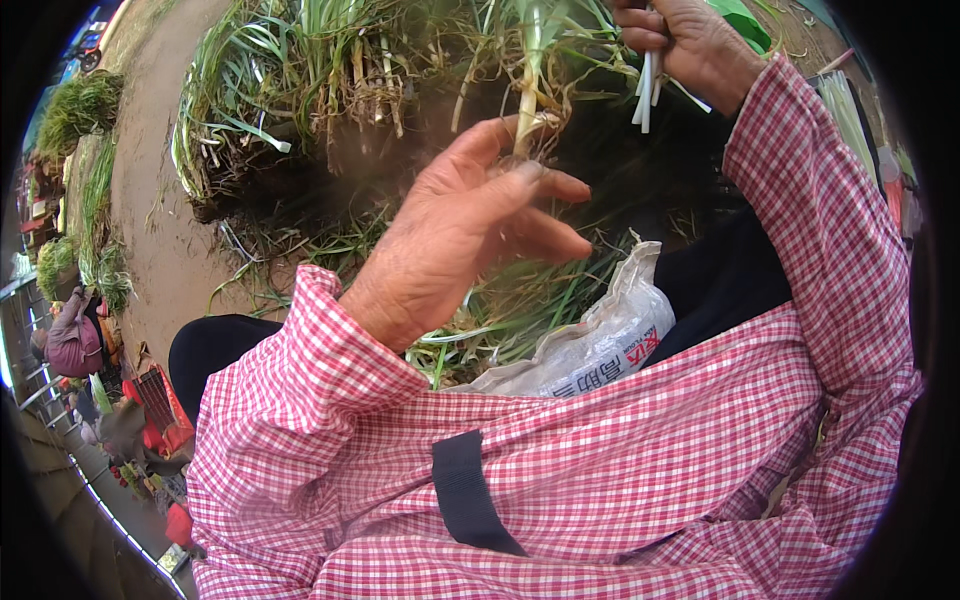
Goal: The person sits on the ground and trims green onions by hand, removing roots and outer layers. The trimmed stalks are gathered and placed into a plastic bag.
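Note:
My left hand (465, 214) pinches the root end of a green-leaved allium stalk (530, 86), probably a green garlic or leek, between thumb and forefinger. Its other fingers spread loosely below. The stalk hangs roughly upright, with withered outer skin and stringy roots at the base. At the upper right, my right hand (697, 49) is closed around a few clean white stalks (645, 94) whose cut ends point down; its fingertips are partly cut off by the picture's edge. Beyond my left hand lies a large heap of untrimmed stalks (300, 67) with soil on the roots.
Between my knees, leafy trimmings (525, 300) lie beside a white woven sack (607, 330) bearing print. Pale stalks (847, 112) are stacked at the right, near a green plastic bag (742, 22). Leftward are bare soil (157, 225), more green bundles (79, 112) and a person in purple (75, 337).

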`<state>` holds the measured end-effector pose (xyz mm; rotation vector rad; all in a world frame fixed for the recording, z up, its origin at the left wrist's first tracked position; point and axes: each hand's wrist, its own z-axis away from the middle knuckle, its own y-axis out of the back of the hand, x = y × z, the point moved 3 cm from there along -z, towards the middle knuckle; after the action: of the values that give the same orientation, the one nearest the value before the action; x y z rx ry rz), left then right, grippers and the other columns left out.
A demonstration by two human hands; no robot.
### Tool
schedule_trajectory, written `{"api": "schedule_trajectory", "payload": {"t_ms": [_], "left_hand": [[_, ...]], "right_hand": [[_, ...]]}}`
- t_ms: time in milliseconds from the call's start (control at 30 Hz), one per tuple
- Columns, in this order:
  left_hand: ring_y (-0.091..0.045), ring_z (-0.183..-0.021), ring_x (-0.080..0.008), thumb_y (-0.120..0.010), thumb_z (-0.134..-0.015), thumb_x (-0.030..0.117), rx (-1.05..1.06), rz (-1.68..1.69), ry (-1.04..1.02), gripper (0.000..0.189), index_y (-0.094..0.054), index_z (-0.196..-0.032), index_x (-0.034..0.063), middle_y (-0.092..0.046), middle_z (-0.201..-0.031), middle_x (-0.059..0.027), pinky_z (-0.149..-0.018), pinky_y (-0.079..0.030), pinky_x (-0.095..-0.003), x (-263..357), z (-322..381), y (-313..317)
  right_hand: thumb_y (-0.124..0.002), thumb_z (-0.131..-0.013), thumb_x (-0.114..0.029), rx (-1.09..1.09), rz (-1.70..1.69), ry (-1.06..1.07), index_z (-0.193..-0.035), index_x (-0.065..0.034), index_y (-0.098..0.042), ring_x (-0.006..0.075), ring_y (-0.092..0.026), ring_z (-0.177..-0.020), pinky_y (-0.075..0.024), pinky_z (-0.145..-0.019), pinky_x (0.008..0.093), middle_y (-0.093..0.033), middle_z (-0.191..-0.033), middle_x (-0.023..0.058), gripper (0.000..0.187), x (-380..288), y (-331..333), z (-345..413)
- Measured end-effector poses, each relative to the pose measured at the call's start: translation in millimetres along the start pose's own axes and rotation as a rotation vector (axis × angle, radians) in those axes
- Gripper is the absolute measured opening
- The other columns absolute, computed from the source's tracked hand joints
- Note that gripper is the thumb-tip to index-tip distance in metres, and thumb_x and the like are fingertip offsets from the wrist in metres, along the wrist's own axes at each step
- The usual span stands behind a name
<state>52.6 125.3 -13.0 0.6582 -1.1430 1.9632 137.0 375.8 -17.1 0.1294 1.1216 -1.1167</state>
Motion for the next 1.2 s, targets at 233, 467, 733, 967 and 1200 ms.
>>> {"api": "schedule_trajectory", "payload": {"t_ms": [233,467,733,967,1200], "left_hand": [[-0.068,-0.079,-0.0242,-0.052,-0.095,0.017,0.001,0.08,-0.017,0.042,-0.037,-0.133,0.007,-0.062,-0.105,-0.0171,-0.074,-0.056,-0.0394,13,1,-2],[-0.068,-0.081,-0.025,-0.051,-0.095,0.018,-0.037,0.081,0.046,0.043,-0.037,-0.133,0.0047,-0.062,-0.102,-0.0169,-0.076,-0.056,-0.0369,9,10,-11],[-0.067,-0.081,-0.0224,-0.045,-0.096,0.011,0.0,-0.082,-0.008,0.038,-0.037,-0.132,0.0,-0.063,-0.097,-0.0141,-0.073,-0.056,-0.0319,9,16,-12],[-0.062,-0.072,-0.0134,-0.058,-0.091,0.012,0.161,-0.289,0.001,0.029,-0.048,-0.116,0.0004,-0.06,-0.087,-0.0053,-0.066,-0.054,-0.0274,8,6,0],[-0.057,-0.058,-0.0107,-0.06,-0.09,0.014,0.358,-0.279,-0.036,0.024,-0.051,-0.109,0.002,-0.058,-0.078,-0.0027,-0.05,-0.052,-0.0255,8,-8,1]], "right_hand": [[-0.043,-0.095,-0.008,-0.002,0.163,0.08,-0.115,0.0007,-0.048,0.0028,-0.035,-0.047,-0.0302,-0.037,0.0165,-0.063,-0.098,0.0134,0.022,-3,-22,20],[-0.042,-0.098,-0.022,-0.014,0.263,-0.13,-0.104,-0.0002,-0.049,0.0042,-0.027,-0.045,-0.0285,-0.038,0.0197,-0.063,-0.096,0.0177,0.024,20,-28,16],[-0.052,-0.096,-0.026,-0.139,0.088,-0.289,-0.099,-0.0052,-0.054,0.0022,-0.028,-0.047,-0.026,-0.039,0.0179,-0.055,-0.08,0.0043,0.022,30,-24,7],[-0.059,-0.092,-0.018,-0.34,0.12,-0.176,-0.09,-0.0089,-0.051,0.0021,-0.033,-0.043,-0.0287,-0.038,0.0184,-0.057,-0.072,0.002,0.012,23,-36,10],[-0.064,-0.086,-0.017,-0.33,0.279,-0.228,-0.088,-0.0057,-0.054,0.0075,-0.037,-0.041,-0.0303,-0.035,0.023,-0.05,-0.062,0.0009,0.015,80,-69,38]]}}
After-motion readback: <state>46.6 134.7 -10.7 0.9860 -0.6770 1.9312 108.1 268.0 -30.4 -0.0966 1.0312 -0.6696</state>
